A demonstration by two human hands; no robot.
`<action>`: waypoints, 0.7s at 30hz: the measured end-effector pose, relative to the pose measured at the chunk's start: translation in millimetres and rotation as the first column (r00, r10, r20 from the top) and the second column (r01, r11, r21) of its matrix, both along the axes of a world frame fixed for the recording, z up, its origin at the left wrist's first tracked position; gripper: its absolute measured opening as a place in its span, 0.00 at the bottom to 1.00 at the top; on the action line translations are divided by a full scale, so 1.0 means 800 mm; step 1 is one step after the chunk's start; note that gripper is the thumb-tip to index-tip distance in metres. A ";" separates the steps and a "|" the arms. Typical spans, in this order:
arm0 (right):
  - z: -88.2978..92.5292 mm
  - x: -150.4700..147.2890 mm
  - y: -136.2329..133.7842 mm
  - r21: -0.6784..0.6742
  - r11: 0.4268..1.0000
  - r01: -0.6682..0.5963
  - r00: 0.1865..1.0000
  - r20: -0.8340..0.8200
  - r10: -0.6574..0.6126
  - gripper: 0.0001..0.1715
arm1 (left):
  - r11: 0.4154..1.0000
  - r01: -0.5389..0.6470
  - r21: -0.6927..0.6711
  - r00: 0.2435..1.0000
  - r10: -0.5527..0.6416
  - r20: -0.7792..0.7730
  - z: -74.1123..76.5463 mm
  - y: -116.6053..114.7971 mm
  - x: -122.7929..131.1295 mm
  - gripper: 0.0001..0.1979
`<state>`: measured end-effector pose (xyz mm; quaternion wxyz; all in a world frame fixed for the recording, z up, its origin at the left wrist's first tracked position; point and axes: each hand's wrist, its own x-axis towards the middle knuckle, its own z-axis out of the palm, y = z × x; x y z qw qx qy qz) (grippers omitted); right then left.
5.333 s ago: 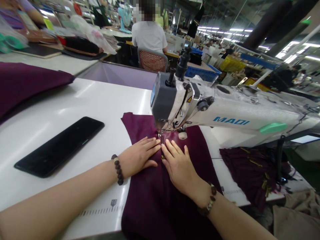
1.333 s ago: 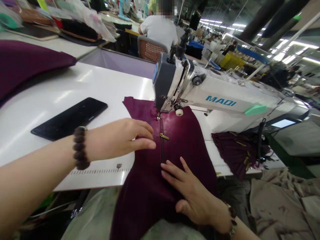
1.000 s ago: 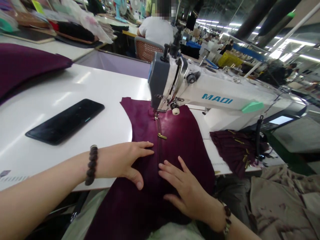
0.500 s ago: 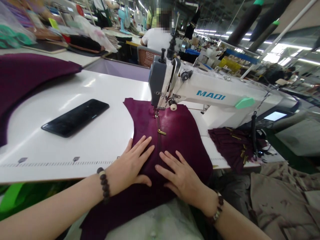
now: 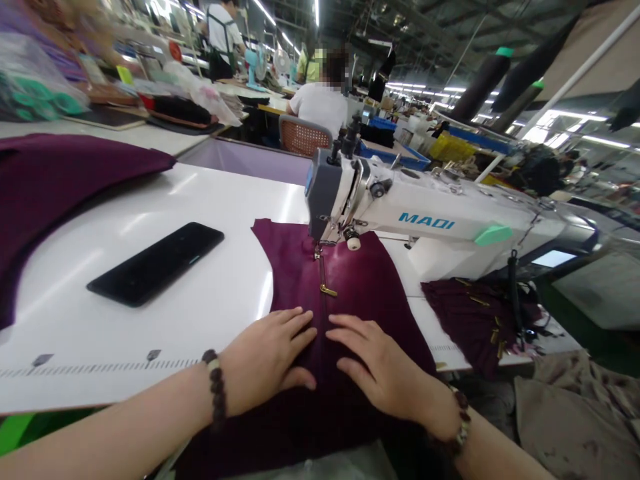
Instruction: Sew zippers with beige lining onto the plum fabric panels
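A dark purple fabric piece [image 5: 380, 287] lies on the white sewing table, its near part hanging over the front edge. Down its middle runs a zipper with a gold zipper pull [image 5: 329, 291]. The presser foot [image 5: 318, 253] of the sewing machine [image 5: 425, 217] stands over the zipper's far end. Flat on the cloth left of the zipper rests my left hand [image 5: 270, 350], fingers stretched out and thumb apart. My right hand [image 5: 383, 363] lies just right of the zipper, its fingers spread and slightly bent on the fabric. Neither hand grasps anything.
A black phone [image 5: 156, 263] lies on the table at left, near another purple fabric piece [image 5: 75, 173]. More purple pieces with gold pulls [image 5: 475, 313] are stacked at right. Beige cloth [image 5: 565, 413] sits at lower right. Beyond the machine, a person [image 5: 320, 107] sits on a chair.
The whole view has shifted, so the table and machine appear lower. My right hand's fingers have drawn closer together and point more toward the zipper. My left hand stays flat on the fabric.
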<state>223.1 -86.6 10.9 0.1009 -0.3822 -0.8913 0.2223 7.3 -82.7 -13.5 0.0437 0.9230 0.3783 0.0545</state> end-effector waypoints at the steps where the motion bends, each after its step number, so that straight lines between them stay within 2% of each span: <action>1: -0.001 -0.004 0.011 0.010 0.999 0.043 0.998 -0.037 -0.043 0.21 | 1.000 0.005 -0.025 1.000 -0.006 -0.011 0.006 0.009 0.000 0.28; 3: -0.008 -0.012 0.030 0.045 0.991 0.122 0.990 -0.072 -0.119 0.25 | 0.998 0.012 -0.065 0.999 -0.014 -0.034 0.017 0.028 0.002 0.28; 7: -0.023 -0.027 0.054 0.101 0.982 0.158 0.987 0.010 -0.160 0.27 | 0.992 0.002 -0.125 1.000 -0.006 -0.031 0.027 0.054 0.008 0.39; 12: -0.025 -0.028 0.061 0.191 0.977 0.099 0.980 0.152 -0.129 0.23 | 0.991 -0.012 -0.136 1.000 0.011 -0.010 0.014 0.066 0.008 0.48; 15: -0.028 -0.022 0.064 0.251 0.966 0.057 0.980 0.171 -0.103 0.23 | 0.993 0.013 -0.121 1.000 -0.016 -0.024 0.002 0.068 0.006 0.52; 21: -0.036 -0.012 0.070 0.240 0.970 -0.044 0.981 0.196 -0.004 0.26 | 0.989 0.043 -0.142 0.990 -0.060 -0.124 -0.002 0.068 0.014 0.56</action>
